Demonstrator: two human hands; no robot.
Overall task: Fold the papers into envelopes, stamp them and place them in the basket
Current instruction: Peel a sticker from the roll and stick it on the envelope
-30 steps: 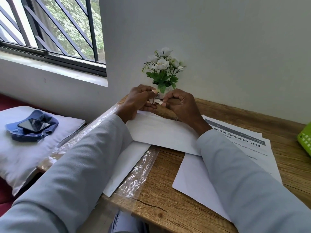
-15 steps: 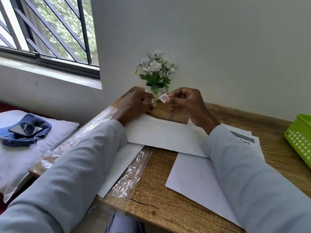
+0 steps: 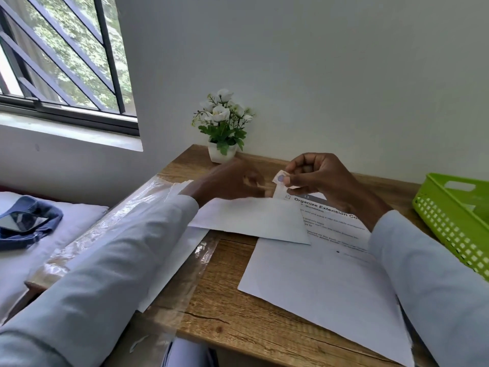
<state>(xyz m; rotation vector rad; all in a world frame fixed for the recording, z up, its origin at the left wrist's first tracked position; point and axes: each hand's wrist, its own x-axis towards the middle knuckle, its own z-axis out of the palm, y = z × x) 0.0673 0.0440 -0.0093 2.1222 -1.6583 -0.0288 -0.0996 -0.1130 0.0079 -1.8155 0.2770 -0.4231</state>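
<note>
The step in hand was judged to be stamping. The right hand [image 3: 321,178] was raised above the far edge of the wooden desk [image 3: 232,308], with thumb and forefinger pinched on a small stamp [image 3: 281,178] that showed a round purple mark. A short strip of pale paper hung below the stamp; whether it was backing or a further stamp could not be told. The left hand [image 3: 232,182] was blurred, so the position of its fingers could not be determined, nor whether it held anything. It lay just beyond the far edge of the folded envelope [image 3: 254,217].

The envelope lay flat on the desk, its right end overlapping a printed sheet [image 3: 333,221] headed "Organize Extension". A blank sheet [image 3: 325,290] lay nearer the person, partly under the envelope's near edge. The green basket [image 3: 455,221] stood at the right edge of the desk, well apart from the envelope. A potted white-flower plant [image 3: 222,123] stood against the wall behind the hands.

The next move was judged to call for the following:
1. Free the stamp from any backing.
2. Lower it, adhesive side down, to a corner of the envelope.
3. Press it flat while the other hand steadied the envelope.

Transfer to the basket had not yet been done.
</note>
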